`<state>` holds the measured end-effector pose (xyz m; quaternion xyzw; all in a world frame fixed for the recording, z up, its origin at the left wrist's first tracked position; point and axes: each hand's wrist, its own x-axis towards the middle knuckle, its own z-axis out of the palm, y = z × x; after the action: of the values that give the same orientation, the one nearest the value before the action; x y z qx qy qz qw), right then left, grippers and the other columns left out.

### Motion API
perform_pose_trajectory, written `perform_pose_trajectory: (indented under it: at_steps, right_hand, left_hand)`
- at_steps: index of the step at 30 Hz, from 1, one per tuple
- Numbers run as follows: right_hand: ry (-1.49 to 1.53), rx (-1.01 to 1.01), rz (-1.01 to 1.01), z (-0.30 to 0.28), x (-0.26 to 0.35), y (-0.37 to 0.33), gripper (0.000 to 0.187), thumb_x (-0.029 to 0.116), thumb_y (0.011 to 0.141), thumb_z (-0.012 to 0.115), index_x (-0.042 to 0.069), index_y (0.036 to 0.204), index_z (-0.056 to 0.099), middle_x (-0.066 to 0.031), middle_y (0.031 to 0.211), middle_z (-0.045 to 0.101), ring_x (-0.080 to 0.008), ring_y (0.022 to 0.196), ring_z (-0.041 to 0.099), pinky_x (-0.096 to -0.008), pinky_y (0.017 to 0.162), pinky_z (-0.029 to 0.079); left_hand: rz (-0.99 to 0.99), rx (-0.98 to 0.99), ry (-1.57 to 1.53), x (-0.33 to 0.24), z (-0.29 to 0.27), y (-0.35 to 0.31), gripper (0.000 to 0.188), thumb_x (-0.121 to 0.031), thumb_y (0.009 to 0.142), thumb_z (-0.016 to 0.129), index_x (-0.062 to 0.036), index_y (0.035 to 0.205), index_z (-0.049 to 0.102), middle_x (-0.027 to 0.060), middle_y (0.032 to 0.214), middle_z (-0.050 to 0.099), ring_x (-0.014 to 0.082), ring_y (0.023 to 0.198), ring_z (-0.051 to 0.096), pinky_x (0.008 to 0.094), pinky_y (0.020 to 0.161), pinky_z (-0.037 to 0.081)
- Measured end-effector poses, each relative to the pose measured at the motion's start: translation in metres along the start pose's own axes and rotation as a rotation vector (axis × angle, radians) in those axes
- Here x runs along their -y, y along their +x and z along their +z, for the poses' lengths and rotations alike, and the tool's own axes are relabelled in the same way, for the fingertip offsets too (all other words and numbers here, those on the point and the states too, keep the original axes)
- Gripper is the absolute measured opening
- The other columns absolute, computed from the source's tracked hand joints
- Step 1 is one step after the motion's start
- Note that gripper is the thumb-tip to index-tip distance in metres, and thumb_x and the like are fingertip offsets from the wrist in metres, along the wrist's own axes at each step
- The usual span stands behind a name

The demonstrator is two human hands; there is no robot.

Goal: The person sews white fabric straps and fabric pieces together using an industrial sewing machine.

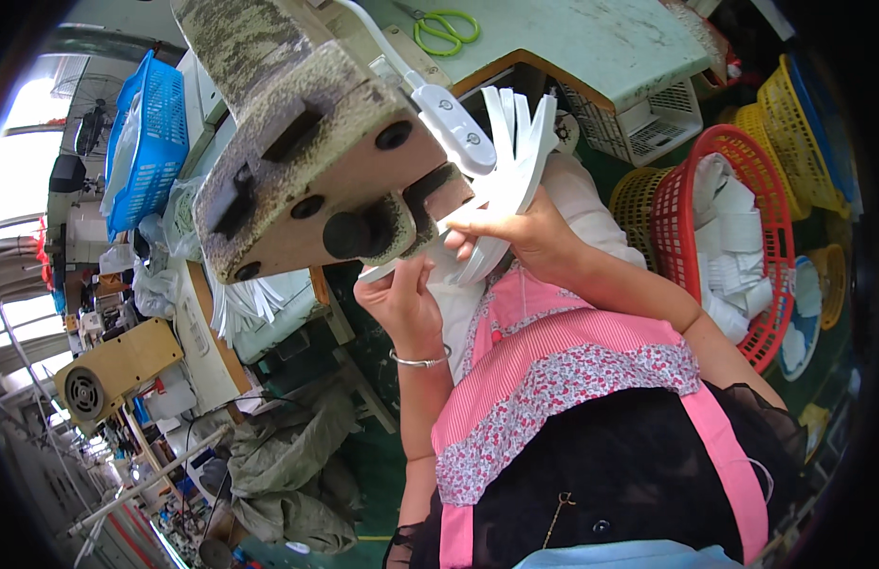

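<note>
A bundle of flat white strips (517, 156) fans out beside the head of a large worn machine (297, 180), which looks like an industrial sewing machine. My right hand (529, 232) is closed around these strips, thumb on top, just right of the machine's working end. On the other side, my left hand (399, 296), with a silver bangle on the wrist, has its fingers pinched at the end of a white strip (378, 273) below the machine head. The machine hides part of the strip between my hands. A small white lamp (453, 128) hangs over the bundle.
Green-handled scissors (447, 33) lie on the pale table (572, 43). To the right, a red basket (659, 223) holds rolled white bands, near yellow baskets (786, 123). More white strips (245, 308) hang at left, below a blue basket (164, 137). Grey-green cloth (292, 465) drapes lower left.
</note>
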<state>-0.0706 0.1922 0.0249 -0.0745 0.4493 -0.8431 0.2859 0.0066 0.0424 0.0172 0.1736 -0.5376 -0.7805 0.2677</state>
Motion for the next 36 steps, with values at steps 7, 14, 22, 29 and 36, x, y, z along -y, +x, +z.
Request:
perform_pose_trajectory:
  at_steps: [7,14,22,29,36]
  right_hand:
    - [-0.004,-0.015,-0.012,0.001,0.001,0.001,0.017,0.004,0.086,0.071,-0.005,0.099,0.064,-0.0129,0.086,0.072,-0.0164,0.073,0.07,-0.0271,0.07,0.056]
    - [-0.004,0.017,-0.063,-0.002,0.002,0.003,0.016,0.004,0.087,0.07,-0.005,0.099,0.066,-0.0121,0.086,0.072,-0.0159,0.072,0.07,-0.0271,0.069,0.056]
    - [-0.059,0.041,-0.075,-0.006,0.002,0.003,0.017,0.006,0.087,0.069,-0.005,0.099,0.066,-0.013,0.086,0.072,-0.0164,0.072,0.07,-0.0269,0.068,0.057]
    - [-0.004,-0.032,-0.05,-0.013,0.011,-0.003,0.021,0.007,0.088,0.066,-0.003,0.102,0.055,-0.0171,0.088,0.071,-0.0179,0.072,0.07,-0.0278,0.071,0.058]
    - [-0.008,-0.016,-0.048,-0.003,0.001,-0.003,0.014,0.006,0.089,0.065,-0.002,0.097,0.057,-0.0179,0.09,0.072,-0.0185,0.074,0.071,-0.028,0.07,0.056]
  left_hand:
    - [-0.037,-0.042,-0.107,0.001,0.001,-0.006,0.005,-0.002,0.087,0.069,0.0003,0.084,0.066,-0.0005,0.062,0.054,0.003,0.051,0.04,0.0191,0.049,0.027]
    - [0.12,0.015,0.246,-0.001,0.017,-0.007,0.007,-0.002,0.085,0.07,-0.0016,0.082,0.065,-0.0007,0.064,0.056,0.0024,0.052,0.044,0.0185,0.049,0.029]
    - [-0.05,0.129,0.287,-0.015,0.015,-0.004,0.017,-0.01,0.092,0.064,0.0005,0.078,0.066,0.0024,0.064,0.06,0.0031,0.052,0.045,0.0183,0.048,0.03]
    - [-0.133,-0.002,0.105,-0.016,0.005,-0.002,0.012,-0.005,0.088,0.066,0.0032,0.08,0.067,0.0112,0.071,0.069,0.0032,0.046,0.044,0.017,0.044,0.029]
    - [-0.131,-0.027,0.102,-0.021,-0.016,-0.001,0.012,-0.008,0.085,0.068,0.0028,0.079,0.066,0.0105,0.069,0.068,0.0038,0.044,0.043,0.0172,0.043,0.029]
